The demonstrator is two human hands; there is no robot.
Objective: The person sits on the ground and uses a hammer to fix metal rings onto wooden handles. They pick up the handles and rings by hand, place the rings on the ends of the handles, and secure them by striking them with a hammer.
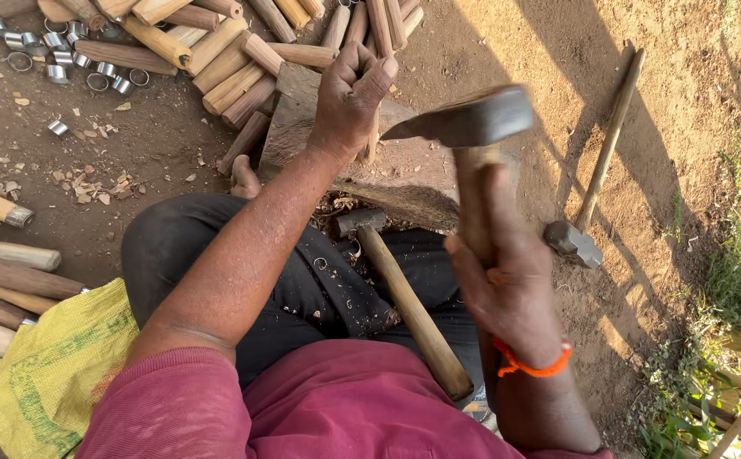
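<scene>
Head view: right hand [506, 280] fisted around hammer [471, 127].

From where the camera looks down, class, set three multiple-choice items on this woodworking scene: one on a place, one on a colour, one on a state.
1. Where does the spare hammer with the wooden handle lie?
A. across the person's lap
B. on the yellow sack
C. in the grass

2. What colour is the band on the right wrist?
A. blue
B. orange
C. white

3. What is the right hand doing?
A. resting open on the ground
B. gripping the handle of a raised hammer
C. holding a metal ring

Answers:
1. A, its head and handle rest on the dark trousers among the shavings.
2. B, an orange band circles the wrist.
3. B, the fingers close round the handle, with the metal head up beside the left hand, which is closed round a wooden stick on the block.
</scene>
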